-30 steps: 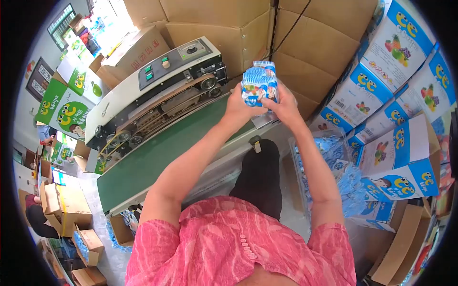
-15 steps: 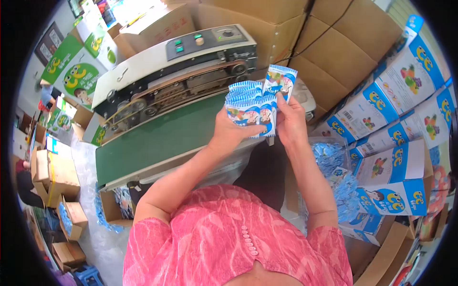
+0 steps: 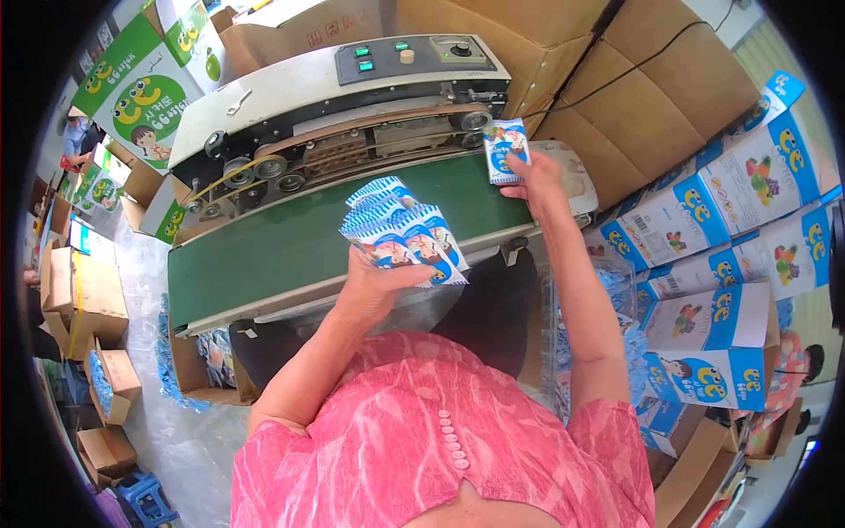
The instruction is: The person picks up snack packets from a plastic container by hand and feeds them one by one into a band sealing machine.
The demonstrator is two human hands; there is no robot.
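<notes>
A fanned stack of blue-and-white printed packets (image 3: 409, 238) is gripped in my left hand (image 3: 368, 286), with the thumb across the front, just above the near edge of the green conveyor belt. Farther right, my right hand (image 3: 539, 182) holds one single packet (image 3: 505, 145) upright by its right side, close to the right end of the sealing machine (image 3: 343, 114). That machine has a white top, a control panel, rollers and a brown band running along its front. Beneath it lies the green belt (image 3: 255, 246).
Blue-and-white printed cartons (image 3: 695, 308) are stacked at the right. A clear bin (image 3: 616, 290) of blue packets stands by my right arm. Brown cardboard (image 3: 651, 106) rises behind the machine. On the left floor are boxes (image 3: 84, 299) and a blue stool (image 3: 145, 500). Other people are partly visible at both sides.
My right hand has drawn the single packet away from the stack, toward the machine's right end. My left hand with the stack has moved left and nearer my body. The view has shifted slightly.
</notes>
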